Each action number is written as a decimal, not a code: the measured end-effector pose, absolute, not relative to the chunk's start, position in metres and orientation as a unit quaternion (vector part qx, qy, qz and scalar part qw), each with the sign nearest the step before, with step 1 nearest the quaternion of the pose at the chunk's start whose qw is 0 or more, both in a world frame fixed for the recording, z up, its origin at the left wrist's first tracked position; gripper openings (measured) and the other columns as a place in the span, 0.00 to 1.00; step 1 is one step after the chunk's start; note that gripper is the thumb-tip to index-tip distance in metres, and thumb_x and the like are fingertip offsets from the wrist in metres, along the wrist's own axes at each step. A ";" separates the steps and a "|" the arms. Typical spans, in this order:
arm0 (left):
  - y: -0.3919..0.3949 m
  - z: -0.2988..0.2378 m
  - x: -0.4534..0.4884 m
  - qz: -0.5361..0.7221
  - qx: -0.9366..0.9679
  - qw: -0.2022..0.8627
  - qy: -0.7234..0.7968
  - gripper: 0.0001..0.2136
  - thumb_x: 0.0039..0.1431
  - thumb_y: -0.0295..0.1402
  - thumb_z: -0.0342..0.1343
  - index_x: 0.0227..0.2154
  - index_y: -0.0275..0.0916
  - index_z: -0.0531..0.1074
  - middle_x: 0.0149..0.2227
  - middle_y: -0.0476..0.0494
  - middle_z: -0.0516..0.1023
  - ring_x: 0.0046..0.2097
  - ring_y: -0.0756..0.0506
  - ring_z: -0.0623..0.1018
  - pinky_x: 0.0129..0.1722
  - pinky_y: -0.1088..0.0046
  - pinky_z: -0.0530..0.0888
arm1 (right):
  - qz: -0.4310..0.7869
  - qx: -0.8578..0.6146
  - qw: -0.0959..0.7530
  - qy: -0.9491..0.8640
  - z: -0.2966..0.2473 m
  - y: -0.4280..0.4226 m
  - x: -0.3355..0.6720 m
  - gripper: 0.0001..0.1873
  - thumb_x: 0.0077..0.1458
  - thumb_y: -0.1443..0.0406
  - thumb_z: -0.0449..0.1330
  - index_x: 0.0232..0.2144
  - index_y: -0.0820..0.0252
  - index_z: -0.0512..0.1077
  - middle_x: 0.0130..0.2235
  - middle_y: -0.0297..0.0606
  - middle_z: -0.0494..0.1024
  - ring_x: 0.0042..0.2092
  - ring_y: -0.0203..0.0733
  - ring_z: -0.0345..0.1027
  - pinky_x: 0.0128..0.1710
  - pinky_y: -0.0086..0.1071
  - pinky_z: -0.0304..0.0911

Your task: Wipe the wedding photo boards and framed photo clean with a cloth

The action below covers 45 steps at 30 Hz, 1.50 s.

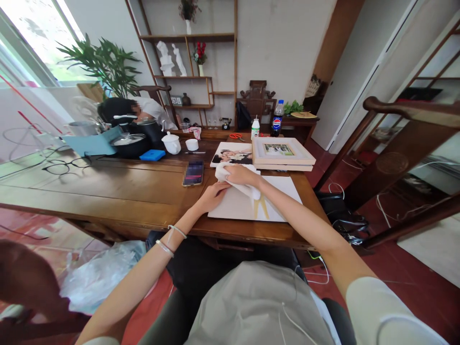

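Observation:
My right hand (240,174) is closed on a bunched white cloth (254,192) and presses it near the upper left of a white board (232,207) lying flat on the wooden table. At the board's left edge, my left hand (211,197) rests with its fingers stretched out, just below the cloth. Part of the board is hidden under the cloth and my right forearm. A yellowish V-shaped mark (260,209) shows on its surface. Just beyond my hands lies a photo print (235,153), beside stacked picture frames (305,155).
A phone (193,173) and a blue box (152,155) lie to the left, near a white lidded pot (171,143) and eyeglasses (59,167). Behind the frames stand a white bottle (255,128) and a cola bottle (277,120). Another person (153,109) leans at the table's far left.

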<state>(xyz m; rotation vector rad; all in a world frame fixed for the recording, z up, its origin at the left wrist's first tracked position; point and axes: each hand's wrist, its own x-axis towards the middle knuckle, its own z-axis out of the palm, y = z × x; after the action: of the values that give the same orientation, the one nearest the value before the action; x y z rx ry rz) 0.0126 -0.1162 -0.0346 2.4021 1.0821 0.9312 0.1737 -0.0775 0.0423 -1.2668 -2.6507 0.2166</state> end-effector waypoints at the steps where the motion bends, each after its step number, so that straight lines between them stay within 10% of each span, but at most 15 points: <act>1: -0.117 -0.035 0.013 0.331 0.844 0.177 0.382 0.18 0.59 0.29 0.44 0.48 0.39 0.73 0.52 0.44 0.74 0.55 0.42 0.72 0.58 0.59 0.64 | 0.075 -0.429 0.099 -0.895 0.042 -0.080 0.182 0.18 0.53 0.68 0.50 0.45 0.63 0.70 0.49 0.44 0.75 0.49 0.49 0.68 0.46 0.33 0.59; 26: -0.119 -0.037 0.012 0.342 0.843 0.187 0.371 0.18 0.62 0.34 0.43 0.50 0.37 0.71 0.55 0.42 0.71 0.59 0.43 0.68 0.61 0.60 0.60 | 0.022 -0.533 0.155 -0.831 0.071 -0.235 0.377 0.14 0.55 0.56 0.51 0.24 0.57 0.67 0.25 0.39 0.72 0.30 0.43 0.67 0.33 0.37 0.61; 30: -0.118 -0.037 0.011 0.327 0.850 0.182 0.371 0.18 0.62 0.34 0.43 0.51 0.37 0.71 0.56 0.42 0.71 0.59 0.43 0.67 0.62 0.60 0.59 | -0.022 -0.507 0.154 -0.848 0.070 -0.219 0.366 0.07 0.51 0.65 0.52 0.29 0.58 0.70 0.41 0.44 0.76 0.43 0.49 0.69 0.41 0.40 0.64; 34: -0.118 -0.036 0.011 0.328 0.850 0.181 0.371 0.19 0.62 0.35 0.42 0.51 0.35 0.70 0.56 0.40 0.70 0.59 0.43 0.68 0.62 0.60 0.59 | -0.052 -0.438 0.136 -0.887 0.048 -0.194 0.347 0.13 0.47 0.75 0.50 0.30 0.59 0.73 0.63 0.38 0.58 0.64 0.54 0.45 0.59 0.51 0.50; 45: -0.117 -0.038 0.011 0.334 0.846 0.182 0.374 0.18 0.62 0.35 0.43 0.51 0.37 0.71 0.55 0.42 0.71 0.59 0.44 0.68 0.62 0.60 0.59 | 0.013 -0.450 0.083 -0.889 0.020 -0.219 0.330 0.11 0.46 0.74 0.53 0.28 0.59 0.73 0.61 0.41 0.62 0.66 0.52 0.41 0.62 0.52 0.45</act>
<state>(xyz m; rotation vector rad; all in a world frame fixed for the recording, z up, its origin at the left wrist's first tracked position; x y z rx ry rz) 0.0114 -0.1174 -0.0382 2.3872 1.0554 0.9421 0.3295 -0.2189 0.0199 -1.3445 -2.6551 0.0394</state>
